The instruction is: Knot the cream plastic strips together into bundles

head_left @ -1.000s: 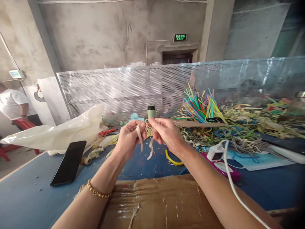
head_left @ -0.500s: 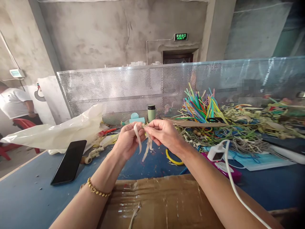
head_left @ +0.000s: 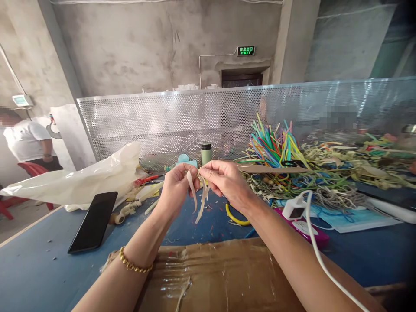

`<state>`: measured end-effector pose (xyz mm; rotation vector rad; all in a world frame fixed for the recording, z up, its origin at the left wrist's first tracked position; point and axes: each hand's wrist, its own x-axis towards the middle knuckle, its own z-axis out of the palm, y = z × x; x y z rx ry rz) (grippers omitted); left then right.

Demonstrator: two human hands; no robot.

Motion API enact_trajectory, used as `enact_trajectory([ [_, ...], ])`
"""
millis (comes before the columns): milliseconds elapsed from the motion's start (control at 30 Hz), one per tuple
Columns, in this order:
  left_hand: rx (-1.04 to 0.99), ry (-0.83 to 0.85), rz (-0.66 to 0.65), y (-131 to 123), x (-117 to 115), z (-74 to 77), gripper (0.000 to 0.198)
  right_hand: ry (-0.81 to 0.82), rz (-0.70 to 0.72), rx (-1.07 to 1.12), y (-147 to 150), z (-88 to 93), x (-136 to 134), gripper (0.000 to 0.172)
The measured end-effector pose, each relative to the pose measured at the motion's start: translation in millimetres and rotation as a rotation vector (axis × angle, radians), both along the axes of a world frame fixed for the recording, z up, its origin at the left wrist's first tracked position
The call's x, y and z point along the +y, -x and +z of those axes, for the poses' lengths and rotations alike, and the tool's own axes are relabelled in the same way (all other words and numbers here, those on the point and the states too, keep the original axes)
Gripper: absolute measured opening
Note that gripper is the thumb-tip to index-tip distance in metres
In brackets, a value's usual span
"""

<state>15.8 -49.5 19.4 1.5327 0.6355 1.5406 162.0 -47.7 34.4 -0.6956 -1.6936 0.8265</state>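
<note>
Above the blue tabletop [head_left: 182, 229], in the middle of the head view, my two hands meet with fingertips pinched close together. My left hand [head_left: 177, 184] is closed on a pale, cream-coloured strip [head_left: 193, 186] that hangs from between its fingers. Across from it, my right hand [head_left: 224, 178] also pinches the thin strips; another pale length [head_left: 202, 207] dangles under its fingertips. Where the strips meet, the fingers hide them. A gold bead bracelet [head_left: 134, 263] is on my left wrist. A brown cardboard sheet [head_left: 221, 277] lies under my forearms.
A black phone [head_left: 92, 223] and a cream plastic sheet [head_left: 97, 173] lie at left. Behind my hands stands a green bottle [head_left: 206, 155]. Coloured strips [head_left: 276, 147], tangled cords [head_left: 334, 197], a white charger [head_left: 294, 209] and its cable are at right. A perforated metal screen [head_left: 156, 125] borders the table.
My hands stay pinched together and have shifted only slightly. The hanging strips have swung a little to the right. At far left, the seated person has moved slightly to the right.
</note>
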Motion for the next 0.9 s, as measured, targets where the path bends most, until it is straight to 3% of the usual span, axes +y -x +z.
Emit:
enact_trajectory([
  [133,0.054,-0.048,0.096,-2,0,-0.4,0.018,-0.055,-0.007,-0.025,3,-4.3,5,0.017],
  [367,0.016,-0.055,0.080,-3,-3,-1.2,0.020,-0.163,-0.149,-0.037,7,-16.0,12,0.017],
  [900,0.058,-0.121,0.110,-1,-3,-2.5,0.019,-0.133,-0.170,-0.007,11,-9.6,-1,0.018],
])
